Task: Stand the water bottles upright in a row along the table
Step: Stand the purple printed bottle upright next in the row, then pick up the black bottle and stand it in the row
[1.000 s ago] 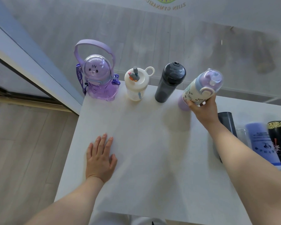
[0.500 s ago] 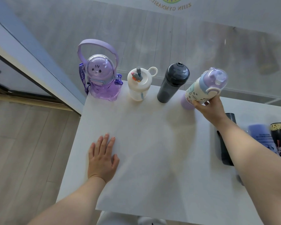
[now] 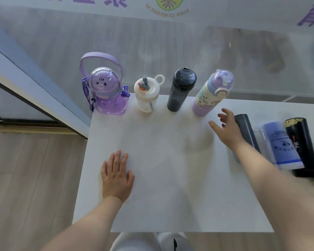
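Several bottles stand upright in a row along the far edge of the white table [image 3: 170,178]: a purple cartoon bottle with a handle [image 3: 107,91], a small white cup bottle [image 3: 146,95], a dark grey bottle [image 3: 180,89] and a lilac printed bottle [image 3: 211,96]. My right hand [image 3: 225,129] hovers open just right of and below the lilac bottle, not touching it. My left hand [image 3: 117,176] lies flat on the table. At the right lie a dark grey bottle [image 3: 246,131], a blue bottle [image 3: 281,144] and a black bottle [image 3: 301,145].
A glass wall runs right behind the row of bottles. The table's left edge drops to a wooden floor [image 3: 29,178]. My forearm partly hides the lying dark grey bottle. The near half of the table holds only my left hand.
My right hand set the lilac printed bottle upright at the row's right end, let go of it and drew back to the right. My left hand stayed flat.
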Tool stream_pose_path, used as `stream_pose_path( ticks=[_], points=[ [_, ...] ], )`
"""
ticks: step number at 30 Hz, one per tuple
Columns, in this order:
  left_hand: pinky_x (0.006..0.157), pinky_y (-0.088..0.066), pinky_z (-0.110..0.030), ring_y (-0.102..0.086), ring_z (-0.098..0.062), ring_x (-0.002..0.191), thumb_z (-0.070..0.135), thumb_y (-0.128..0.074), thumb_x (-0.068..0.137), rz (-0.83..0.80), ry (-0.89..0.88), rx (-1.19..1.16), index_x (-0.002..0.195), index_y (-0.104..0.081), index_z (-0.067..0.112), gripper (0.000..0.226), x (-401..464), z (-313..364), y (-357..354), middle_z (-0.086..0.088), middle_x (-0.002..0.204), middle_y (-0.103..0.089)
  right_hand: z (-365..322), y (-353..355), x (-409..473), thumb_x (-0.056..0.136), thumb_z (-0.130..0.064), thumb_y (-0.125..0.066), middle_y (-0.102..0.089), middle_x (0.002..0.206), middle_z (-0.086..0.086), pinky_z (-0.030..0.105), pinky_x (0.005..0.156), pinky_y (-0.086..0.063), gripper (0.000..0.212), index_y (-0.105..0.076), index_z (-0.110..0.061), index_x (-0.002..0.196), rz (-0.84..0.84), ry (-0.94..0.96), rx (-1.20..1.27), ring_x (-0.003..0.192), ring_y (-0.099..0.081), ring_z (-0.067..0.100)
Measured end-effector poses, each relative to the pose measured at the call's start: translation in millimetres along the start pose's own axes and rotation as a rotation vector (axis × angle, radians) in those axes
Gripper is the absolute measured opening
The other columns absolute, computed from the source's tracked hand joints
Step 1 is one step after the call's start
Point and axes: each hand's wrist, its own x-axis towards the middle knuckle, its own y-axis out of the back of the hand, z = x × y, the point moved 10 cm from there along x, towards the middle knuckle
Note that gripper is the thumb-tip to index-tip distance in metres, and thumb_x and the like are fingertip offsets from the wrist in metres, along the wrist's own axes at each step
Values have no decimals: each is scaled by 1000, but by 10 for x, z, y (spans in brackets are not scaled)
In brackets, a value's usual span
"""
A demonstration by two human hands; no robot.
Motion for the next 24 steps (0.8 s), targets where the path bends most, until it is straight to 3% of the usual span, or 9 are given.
stream_pose_path(
  ticks=[5, 9, 12, 17, 20, 24],
  points=[
    [119, -2, -44, -12, -22, 147, 43, -19, 82, -24, -3, -26, 148, -27, 22, 70, -16, 20, 19, -3, 159, -20, 210, 49, -590, 90, -28, -65, -51, 129, -6, 28, 100, -34, 57, -37, -25, 139, -11, -58, -32, 120, -47, 14],
    [118, 7, -39, -2, -18, 148, 47, -15, 81, -54, -23, -50, 150, -20, 24, 73, -15, 35, 42, -1, 160, -11, 364, 292, -1015, 91, -23, -61, -51, 129, -6, 30, 97, -36, 52, -39, -21, 138, 102, -111, -77, 119, -47, 12],
    [117, 7, -39, 0, -19, 147, 41, -29, 89, -62, 8, -66, 150, -19, 23, 64, -10, 44, 77, -2, 160, -10, 471, 522, -1265, 90, -17, -59, -51, 132, 2, 37, 102, -41, 50, -41, -17, 136, 185, -130, -115, 122, -47, 19],
    [118, 1, -42, -7, -22, 146, 26, -48, 93, -29, 35, -90, 148, -25, 18, 60, -28, 290, 139, -5, 158, -17, 412, 903, -1482, 86, -7, -60, -55, 121, 10, 39, 97, -43, 44, -48, -9, 128, 331, 70, -294, 112, -50, 25],
    [118, -3, -42, -14, -24, 146, 34, -38, 88, -24, 7, -81, 147, -28, 16, 62, -38, 624, 115, -6, 157, -22, 487, 1113, -1472, 84, -9, -64, -54, 120, 11, 42, 95, -44, 46, -47, -9, 126, 369, 89, -326, 111, -48, 26],
    [118, -5, -42, -15, -26, 145, 36, -35, 84, -36, -30, -59, 147, -28, 15, 67, -44, 1205, -34, -7, 157, -21, 720, 1164, -1365, 83, -24, -71, -47, 131, 13, 41, 100, -42, 64, -37, -10, 135, 247, -3, -287, 121, -44, 27]
  ],
)
